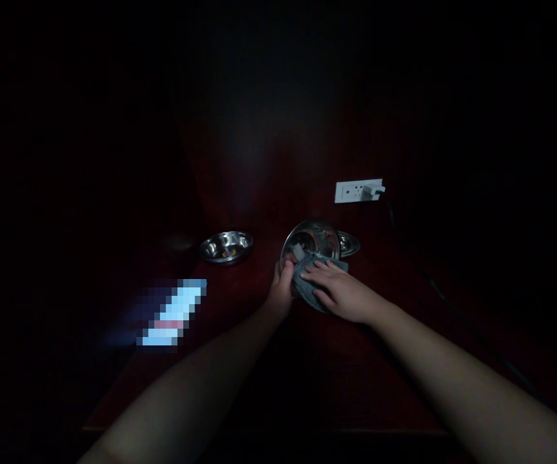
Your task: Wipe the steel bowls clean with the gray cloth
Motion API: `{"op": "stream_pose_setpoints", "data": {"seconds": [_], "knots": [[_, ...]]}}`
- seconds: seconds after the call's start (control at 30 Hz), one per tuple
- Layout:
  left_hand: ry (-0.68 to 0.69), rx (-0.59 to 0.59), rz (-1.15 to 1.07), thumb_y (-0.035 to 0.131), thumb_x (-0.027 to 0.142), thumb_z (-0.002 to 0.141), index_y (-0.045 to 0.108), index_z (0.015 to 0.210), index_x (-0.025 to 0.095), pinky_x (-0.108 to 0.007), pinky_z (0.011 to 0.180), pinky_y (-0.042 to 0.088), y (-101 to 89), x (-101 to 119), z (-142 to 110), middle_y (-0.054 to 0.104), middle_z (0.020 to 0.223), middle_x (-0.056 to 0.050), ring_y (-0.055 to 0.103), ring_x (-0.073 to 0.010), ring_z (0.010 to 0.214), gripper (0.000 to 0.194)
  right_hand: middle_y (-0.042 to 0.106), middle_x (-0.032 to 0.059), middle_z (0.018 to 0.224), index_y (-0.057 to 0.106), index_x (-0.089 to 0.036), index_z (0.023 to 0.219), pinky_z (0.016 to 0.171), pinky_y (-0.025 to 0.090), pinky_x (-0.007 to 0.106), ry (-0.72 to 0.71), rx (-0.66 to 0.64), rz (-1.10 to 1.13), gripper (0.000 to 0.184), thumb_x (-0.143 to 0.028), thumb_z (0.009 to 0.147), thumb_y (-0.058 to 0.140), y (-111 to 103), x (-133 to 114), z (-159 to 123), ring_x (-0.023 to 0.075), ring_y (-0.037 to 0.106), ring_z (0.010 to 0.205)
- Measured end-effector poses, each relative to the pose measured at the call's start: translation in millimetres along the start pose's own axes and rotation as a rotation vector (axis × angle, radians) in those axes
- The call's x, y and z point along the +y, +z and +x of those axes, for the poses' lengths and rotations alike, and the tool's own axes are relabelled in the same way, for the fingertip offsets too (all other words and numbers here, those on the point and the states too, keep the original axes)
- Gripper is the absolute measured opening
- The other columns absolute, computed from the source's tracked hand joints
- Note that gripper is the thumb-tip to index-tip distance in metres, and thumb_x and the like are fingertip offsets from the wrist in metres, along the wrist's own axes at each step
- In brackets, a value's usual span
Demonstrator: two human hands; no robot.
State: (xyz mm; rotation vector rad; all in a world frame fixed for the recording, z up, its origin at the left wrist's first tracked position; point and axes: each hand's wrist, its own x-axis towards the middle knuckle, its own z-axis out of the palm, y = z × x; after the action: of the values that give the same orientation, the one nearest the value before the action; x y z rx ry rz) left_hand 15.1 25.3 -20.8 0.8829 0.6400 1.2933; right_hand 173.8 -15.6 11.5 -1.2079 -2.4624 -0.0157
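Observation:
A shiny steel bowl (pixel 325 236) is tilted on its side above the dark red table, its mouth turned toward me. My left hand (pixel 282 287) grips its left lower rim, thumb at the edge and the other fingers mostly hidden behind. Against the lower right of the rim lies a grey-blue cloth (pixel 313 298). My right hand (pixel 339 290) presses that cloth on the bowl, fingers bent over it. Part of the cloth hangs below the fingers. Behind the bowl, a small steel dish or lid (pixel 351 243) shows only its right part.
A shallow steel dish (pixel 226 248) stands at the back left of the table (pixel 356 386). Left of my arms glows a pixelated screen (pixel 176 316). On the back wall sits a white socket panel (pixel 351 191) with a plug; its dark cable (pixel 445 296) runs down the right side. The surroundings are very dark.

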Motion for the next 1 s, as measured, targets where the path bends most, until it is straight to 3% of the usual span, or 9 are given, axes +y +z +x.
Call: {"op": "stream_pose_setpoints", "data": {"seconds": [0.13,0.3,0.43,0.7,0.9,1.0], "knots": [[0.016,0.026,0.051,0.064,0.064,0.066,0.050,0.121,0.023,-0.039,0.090,0.047,1.4,0,-3,0.061,0.119,-0.010,0.058,-0.0268,0.110,0.071,0.038,0.0144,0.145,0.044,-0.017,0.138,0.110,0.026,0.050,0.031,-0.093,-0.042,0.060,-0.008,0.079,0.047,4,-1,-1,0.0298,0.033,0.135],[-0.007,0.034,0.090,0.061,0.064,0.069,0.051,0.121,0.025,-0.039,0.087,0.049,-0.8,0,-4,0.061,0.119,-0.008,0.059,-0.0263,0.109,0.066,0.040,0.0111,0.145,0.043,-0.021,0.138,0.102,0.036,0.048,0.071,-0.129,-0.122,0.061,-0.011,0.078,0.050,1,-6,-2,0.0312,0.040,0.130],[-0.022,0.057,0.078,0.056,0.066,0.071,0.055,0.118,0.021,-0.040,0.089,0.048,-0.1,2,-3,0.062,0.119,-0.011,0.056,-0.0279,0.113,0.065,0.048,0.0081,0.140,0.049,-0.023,0.134,0.095,0.040,0.045,0.070,-0.077,-0.181,0.053,-0.016,0.081,0.050,-5,-13,1,0.0294,0.050,0.116],[0.029,-0.026,-0.143,0.048,0.059,0.082,0.065,0.104,0.012,-0.038,0.100,0.041,5.1,3,1,0.066,0.112,-0.013,0.058,-0.0254,0.112,0.054,0.057,0.0081,0.128,0.054,-0.023,0.129,0.088,0.039,0.044,0.043,0.063,-0.225,0.047,-0.032,0.083,0.056,-9,-20,3,0.0289,0.047,0.107],[-0.015,0.018,-0.150,0.046,0.055,0.084,0.066,0.099,0.010,-0.040,0.100,0.040,7.6,0,-2,0.068,0.106,-0.014,0.061,-0.0263,0.107,0.051,0.062,0.0094,0.113,0.058,-0.023,0.123,0.086,0.039,0.041,0.033,0.071,-0.179,0.042,-0.036,0.084,0.057,-11,-27,4,0.0260,0.050,0.100],[-0.030,-0.035,-0.170,0.047,0.054,0.084,0.066,0.101,0.011,-0.038,0.102,0.038,11.0,4,-8,0.068,0.109,-0.012,0.059,-0.0254,0.110,0.049,0.061,0.0093,0.107,0.058,-0.022,0.122,0.084,0.040,0.039,0.029,0.081,-0.156,0.042,-0.038,0.083,0.058,-11,-29,4,0.0250,0.050,0.096]]}}
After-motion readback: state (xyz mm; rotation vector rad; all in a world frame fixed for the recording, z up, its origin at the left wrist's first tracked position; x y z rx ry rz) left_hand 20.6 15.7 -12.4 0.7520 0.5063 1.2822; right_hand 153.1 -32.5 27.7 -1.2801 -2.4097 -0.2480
